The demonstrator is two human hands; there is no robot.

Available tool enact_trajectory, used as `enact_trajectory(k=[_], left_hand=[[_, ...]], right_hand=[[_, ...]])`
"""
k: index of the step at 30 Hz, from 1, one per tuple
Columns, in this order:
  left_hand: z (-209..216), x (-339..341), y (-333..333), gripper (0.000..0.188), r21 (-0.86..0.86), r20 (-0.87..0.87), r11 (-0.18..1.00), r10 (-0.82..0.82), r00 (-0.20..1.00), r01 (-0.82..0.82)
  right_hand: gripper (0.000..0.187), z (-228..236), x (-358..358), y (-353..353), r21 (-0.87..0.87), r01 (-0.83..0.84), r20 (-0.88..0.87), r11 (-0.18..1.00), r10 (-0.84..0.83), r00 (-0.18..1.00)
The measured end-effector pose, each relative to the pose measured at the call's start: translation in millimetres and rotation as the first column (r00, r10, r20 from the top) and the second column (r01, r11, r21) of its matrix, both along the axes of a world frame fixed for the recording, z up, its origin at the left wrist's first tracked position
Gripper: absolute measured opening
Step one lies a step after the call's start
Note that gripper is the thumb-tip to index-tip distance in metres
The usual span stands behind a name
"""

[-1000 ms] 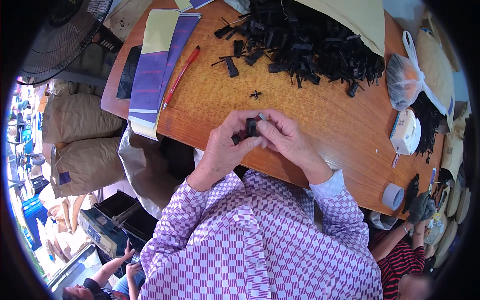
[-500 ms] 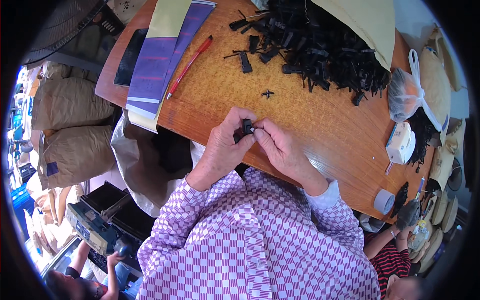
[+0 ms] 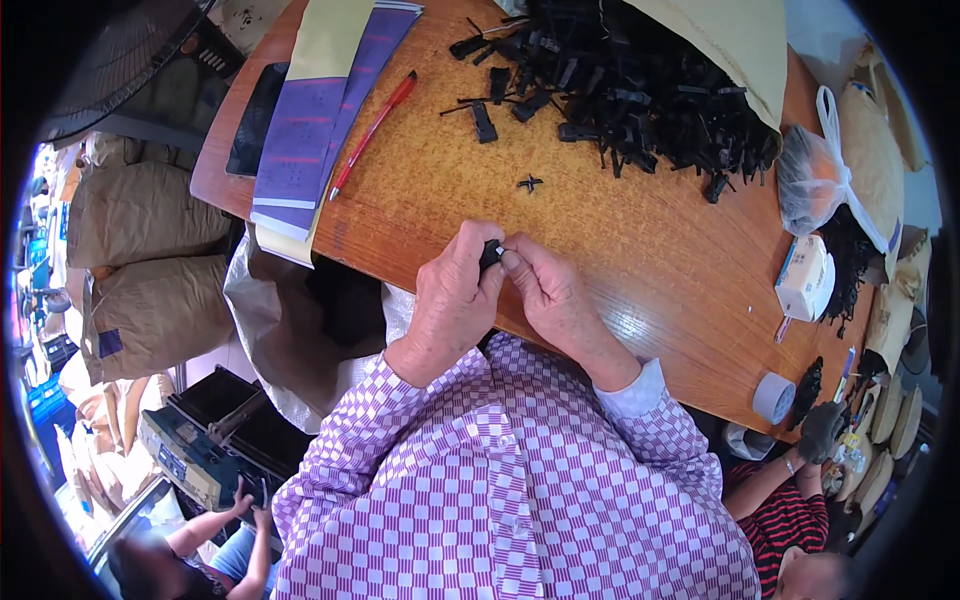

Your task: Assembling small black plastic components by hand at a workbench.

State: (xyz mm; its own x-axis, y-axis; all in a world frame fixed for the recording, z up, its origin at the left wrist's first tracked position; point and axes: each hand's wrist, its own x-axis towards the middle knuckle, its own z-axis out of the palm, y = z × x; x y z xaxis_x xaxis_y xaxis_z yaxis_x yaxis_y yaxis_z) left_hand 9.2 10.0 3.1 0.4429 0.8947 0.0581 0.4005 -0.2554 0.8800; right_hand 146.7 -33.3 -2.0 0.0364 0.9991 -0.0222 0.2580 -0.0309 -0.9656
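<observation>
Over the table's near edge, my left hand [image 3: 450, 290] is closed round a small black plastic part [image 3: 489, 256], most of it hidden by the fingers. Close against it, my right hand [image 3: 556, 300] pinches thumb to forefinger at a tiny light-coloured bit on the part's end; I cannot make out what that bit is. Beyond both hands lies a small dark cross-shaped piece [image 3: 530, 183]. Farther off, a big heap of black plastic parts [image 3: 640, 100] spills from a tan paper sack [image 3: 730, 45]. One loose black part [image 3: 483, 124] rests left of the heap.
A red pen [image 3: 375, 132], purple-and-yellow papers [image 3: 300, 140] and a black phone [image 3: 256, 120] lie at left. Along the right are a knotted plastic bag [image 3: 812, 175], a white box [image 3: 803, 278] and a tape roll [image 3: 772, 398]. Other people work at lower left and lower right.
The black part has turned in my left fingers, so less of it shows. My hands stay together in nearly the same spot. At lower left, another person's hands have shifted.
</observation>
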Motion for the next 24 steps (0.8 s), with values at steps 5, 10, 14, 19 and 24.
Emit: enact_trajectory(k=[5, 10, 14, 19, 24], left_hand=[[7.6, 14.4, -0.9, 0.029, -0.174, 0.276, 0.985, 0.039, 0.96, 0.01], [33.1, 13.8, 6.3, 0.031, -0.681, 0.554, 0.709, 0.334, 0.763, 0.184], [29.3, 19.5, 1.4, 0.035, -0.721, 0.511, 0.659, 0.297, 0.807, 0.214], [35.7, 24.3, -3.8, 0.035, -0.681, 0.567, 0.608, 0.088, 0.819, 0.407], [32.8, 23.6, -4.8, 0.036, -0.689, 0.573, 0.564, 0.04, 0.818, 0.455]], right_hand=[[0.017, -2.1, 9.3, -3.0, 0.147, 0.077, -0.197, 0.986, -0.047, 0.979], [0.017, 6.3, 29.1, -16.4, -0.161, 0.043, -0.43, 0.986, -0.109, 0.896], [0.015, 8.6, 36.2, -20.5, -0.164, 0.007, -0.569, 0.986, -0.1, 0.816], [0.02, 6.0, 47.0, -20.2, -0.158, -0.019, -0.702, 0.987, -0.099, 0.705], [0.024, -2.4, 58.8, -22.0, -0.181, -0.16, -0.64, 0.97, 0.007, 0.769]])
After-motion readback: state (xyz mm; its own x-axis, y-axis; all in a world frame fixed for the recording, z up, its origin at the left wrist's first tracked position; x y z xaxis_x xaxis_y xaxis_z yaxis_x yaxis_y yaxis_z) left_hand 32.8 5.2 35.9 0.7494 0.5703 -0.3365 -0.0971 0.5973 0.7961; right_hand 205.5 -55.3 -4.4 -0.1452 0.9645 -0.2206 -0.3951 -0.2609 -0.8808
